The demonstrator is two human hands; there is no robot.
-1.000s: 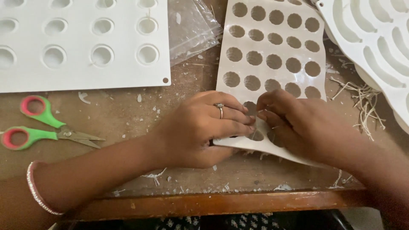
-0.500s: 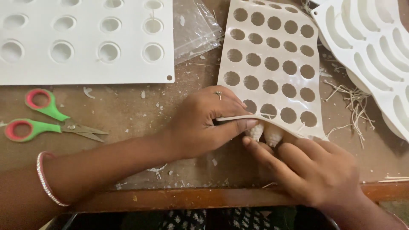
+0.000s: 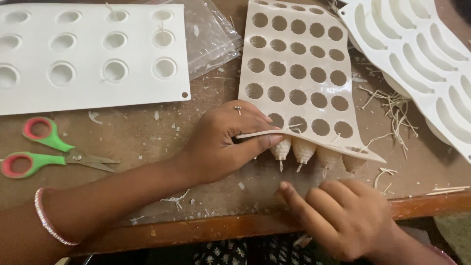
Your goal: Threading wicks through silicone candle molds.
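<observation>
A cream silicone mould [image 3: 299, 73] with rows of round cavities lies on the wooden table [image 3: 147, 132]. My left hand [image 3: 223, 140] pinches its near edge and lifts it, so several ribbed mould cups [image 3: 299, 149] with short wicks show underneath. My right hand [image 3: 343, 216] rests on the table just below those cups, fingers loosely curled and pointing left, holding nothing. A ring is on my left hand and a bangle [image 3: 49, 221] on that wrist.
A white mould [image 3: 93, 54] with larger round cavities lies at the back left, partly on a clear plastic bag [image 3: 211, 39]. Green-handled scissors [image 3: 49, 152] lie at the left. A white mould [image 3: 417, 59] with long curved cavities sits at the right. Wick scraps [image 3: 392, 108] litter the table.
My left hand has lifted the mould's near edge higher, exposing the cups. My right hand has let go of the mould and pulled back toward the table's front edge.
</observation>
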